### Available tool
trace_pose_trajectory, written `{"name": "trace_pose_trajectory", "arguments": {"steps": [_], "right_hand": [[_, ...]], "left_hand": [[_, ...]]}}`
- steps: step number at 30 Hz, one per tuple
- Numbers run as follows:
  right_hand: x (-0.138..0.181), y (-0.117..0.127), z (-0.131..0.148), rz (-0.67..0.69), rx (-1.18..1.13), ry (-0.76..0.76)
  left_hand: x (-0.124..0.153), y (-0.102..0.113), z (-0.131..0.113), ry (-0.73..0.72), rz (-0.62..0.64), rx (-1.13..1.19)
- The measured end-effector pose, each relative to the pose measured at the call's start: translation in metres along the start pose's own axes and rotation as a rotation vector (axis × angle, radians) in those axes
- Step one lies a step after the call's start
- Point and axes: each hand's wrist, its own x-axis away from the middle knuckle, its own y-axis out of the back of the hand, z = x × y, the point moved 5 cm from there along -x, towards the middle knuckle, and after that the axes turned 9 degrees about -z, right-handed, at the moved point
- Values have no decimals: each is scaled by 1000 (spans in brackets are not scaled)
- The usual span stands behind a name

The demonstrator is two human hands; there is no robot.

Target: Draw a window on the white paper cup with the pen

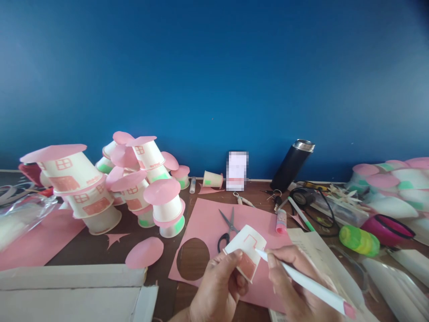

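My left hand grips a white paper cup, tilted, with its fingers closed around the lower side. The cup bears a filled pink rectangle and a pink line outline above it. In my right hand is a white felt-tip pen with a pink end, its tip at or very near the cup beside the outline. Beneath both hands lies a pink paper sheet with a round hole cut in it. Black-handled scissors rest on that sheet, partly behind the cup.
Decorated cups with pink paper discs are stacked at left, near a loose pink disc and a cardboard piece. A dark bottle, glue stick, green-ended pen and yellow-green roll stand or lie at right. Behind is a blue wall.
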Motion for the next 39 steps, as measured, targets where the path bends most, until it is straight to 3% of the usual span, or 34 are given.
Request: {"name": "trace_pose_trajectory", "arguments": {"steps": [39], "right_hand": [[-1,1,4,4,9,18]], "left_hand": [[3,-1,-2,-24,-10,-26]]}}
